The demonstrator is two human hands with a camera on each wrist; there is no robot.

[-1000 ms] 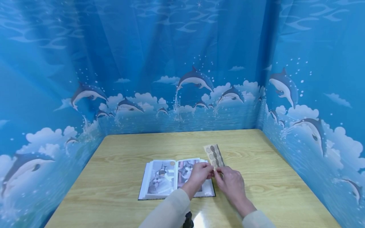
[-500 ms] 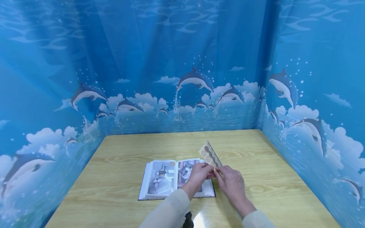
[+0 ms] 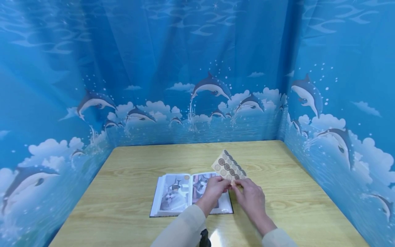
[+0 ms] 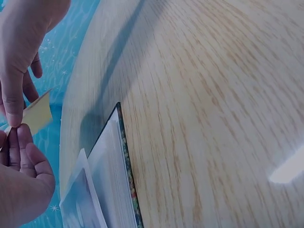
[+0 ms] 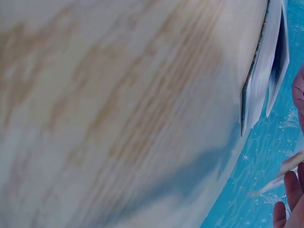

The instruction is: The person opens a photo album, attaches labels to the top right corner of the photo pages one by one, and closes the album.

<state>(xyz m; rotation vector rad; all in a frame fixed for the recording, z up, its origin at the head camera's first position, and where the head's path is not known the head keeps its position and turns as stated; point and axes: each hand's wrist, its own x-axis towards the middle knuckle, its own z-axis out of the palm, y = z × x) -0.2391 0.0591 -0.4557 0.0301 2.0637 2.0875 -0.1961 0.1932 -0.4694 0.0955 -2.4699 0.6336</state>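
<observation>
A beige sheet of round stickers (image 3: 228, 168), printed in brown and tan, stands tilted above the right edge of an open photo album (image 3: 174, 195). My left hand (image 3: 213, 191) pinches the sheet's lower edge between thumb and fingers, its wrist over the album's right page. Close beside it, my right hand (image 3: 252, 199) pinches the same edge. In the left wrist view the sheet's yellowish back (image 4: 40, 113) shows between the two hands. The right wrist view catches only fingertips of the right hand (image 5: 295, 199) and part of the left. Whether a sticker is lifted is hidden by the fingers.
The album lies on a light wood-grain table (image 3: 132, 164), with cat photos on both pages. A small round tan sticker (image 3: 186, 177) sits at the left page's upper right corner. Blue dolphin curtains (image 3: 197, 103) hang behind and at both sides. A dark object (image 3: 204, 238) shows at the bottom edge.
The sheet has tilted to the left and turned its face more toward the head camera, so more round stickers show. Both hands have stayed almost in place.
</observation>
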